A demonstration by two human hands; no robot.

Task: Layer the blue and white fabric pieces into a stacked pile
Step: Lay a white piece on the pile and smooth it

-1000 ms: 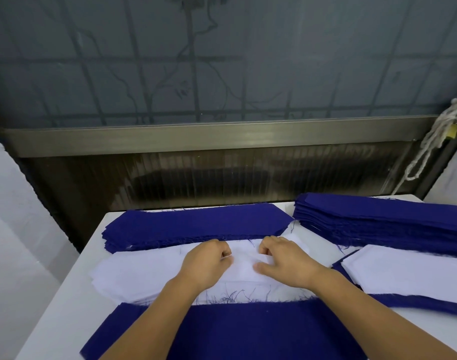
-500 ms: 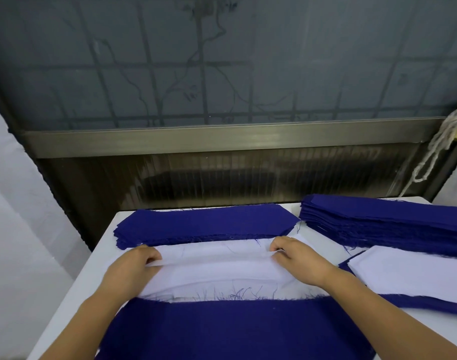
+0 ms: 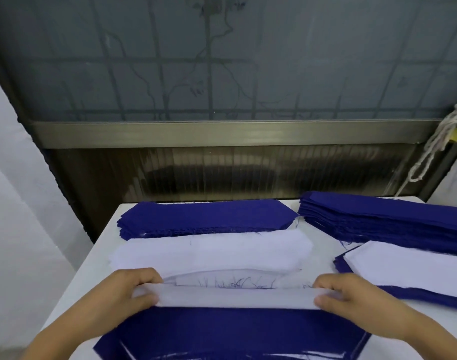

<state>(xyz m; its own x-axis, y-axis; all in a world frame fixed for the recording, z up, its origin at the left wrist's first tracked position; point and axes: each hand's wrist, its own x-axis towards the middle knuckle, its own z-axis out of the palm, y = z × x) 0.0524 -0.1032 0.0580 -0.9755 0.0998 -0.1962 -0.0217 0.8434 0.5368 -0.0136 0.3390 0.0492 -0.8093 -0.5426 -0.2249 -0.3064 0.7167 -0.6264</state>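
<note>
White strip (image 3: 235, 297) taut between both grips

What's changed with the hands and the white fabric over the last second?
Both hands moved apart from the middle of the white pile to a top piece's ends. The left hand and right hand now pinch the white piece and draw it toward the near blue piece. The other blue stacks stayed put.

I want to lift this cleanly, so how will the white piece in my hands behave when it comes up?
Probably floppy: the white piece folds over between the left hand and right hand. Likely light, since it looks thin. It may drag loose blue threads along.
</note>
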